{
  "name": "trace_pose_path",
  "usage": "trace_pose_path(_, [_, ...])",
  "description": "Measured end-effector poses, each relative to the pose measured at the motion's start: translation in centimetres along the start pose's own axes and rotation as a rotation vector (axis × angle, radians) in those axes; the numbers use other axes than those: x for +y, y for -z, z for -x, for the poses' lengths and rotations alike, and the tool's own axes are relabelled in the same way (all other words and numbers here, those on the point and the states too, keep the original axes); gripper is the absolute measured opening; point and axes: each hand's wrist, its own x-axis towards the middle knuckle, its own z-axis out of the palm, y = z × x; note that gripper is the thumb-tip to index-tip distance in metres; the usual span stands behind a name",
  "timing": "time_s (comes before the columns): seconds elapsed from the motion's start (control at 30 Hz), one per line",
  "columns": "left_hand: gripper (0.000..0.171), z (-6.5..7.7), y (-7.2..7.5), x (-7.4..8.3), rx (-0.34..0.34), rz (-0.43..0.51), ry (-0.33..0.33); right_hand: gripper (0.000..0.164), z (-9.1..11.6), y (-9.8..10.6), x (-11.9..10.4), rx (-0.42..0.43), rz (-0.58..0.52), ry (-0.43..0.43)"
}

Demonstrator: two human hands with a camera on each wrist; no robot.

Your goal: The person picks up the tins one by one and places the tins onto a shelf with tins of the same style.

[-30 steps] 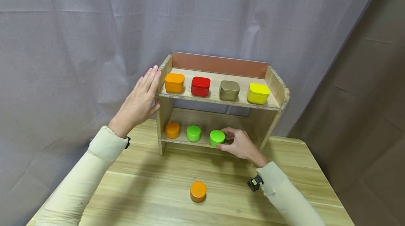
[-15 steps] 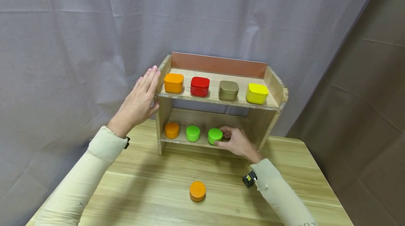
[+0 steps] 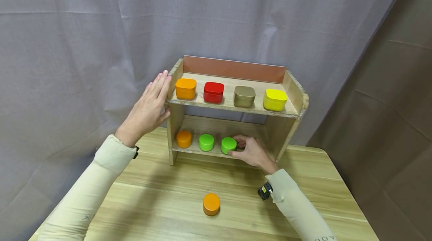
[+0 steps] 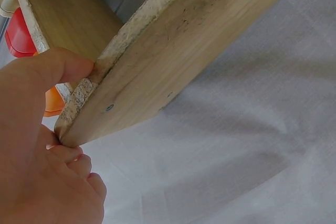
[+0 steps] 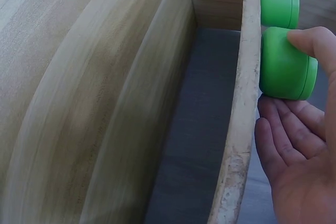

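Observation:
My right hand [image 3: 254, 151] holds a green round tin [image 3: 228, 145] at the front of the lower shelf of a small wooden rack [image 3: 216, 154]. In the right wrist view, the thumb [image 5: 310, 40] lies on one side of the green tin [image 5: 287, 65] and the fingertips touch the opposite side. Left of it stand another green round tin [image 3: 206, 142] and an orange one [image 3: 183, 139]. My left hand [image 3: 147, 107] rests on the rack's left side panel, fingers extended. Its thumb [image 4: 73, 66] touches the panel's front edge in the left wrist view.
On the upper shelf sit rounded-square tins: orange [image 3: 186, 89], red [image 3: 213, 92], bronze [image 3: 244, 96] and yellow [image 3: 275, 100]. A loose orange round tin [image 3: 211, 204] stands on the wooden table [image 3: 162, 211] before the rack. Grey curtain [image 3: 101, 46] hangs behind.
My right hand has shifted the green round tin slightly left and back on the lower shelf, most of it in the first half second. The left hand stays on the side panel.

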Motion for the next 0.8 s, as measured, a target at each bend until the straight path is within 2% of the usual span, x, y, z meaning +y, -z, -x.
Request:
trace_pose_path(0.3, [0.098,-0.1,0.0,0.1,0.000,0.002,-0.002,0.054,0.1,-0.1,0.2,0.001,-0.044,-0.002])
trace_pose_path(0.53, [0.099,-0.1,0.0,0.1,-0.010,0.000,0.004,0.060,0.7,0.2,0.4,0.006,-0.068,0.047])
trace_pose_path(0.8, [0.096,0.0,0.0,0.1,-0.002,0.012,0.008,0.060,1.9,1.3,0.0,0.031,-0.064,0.081])
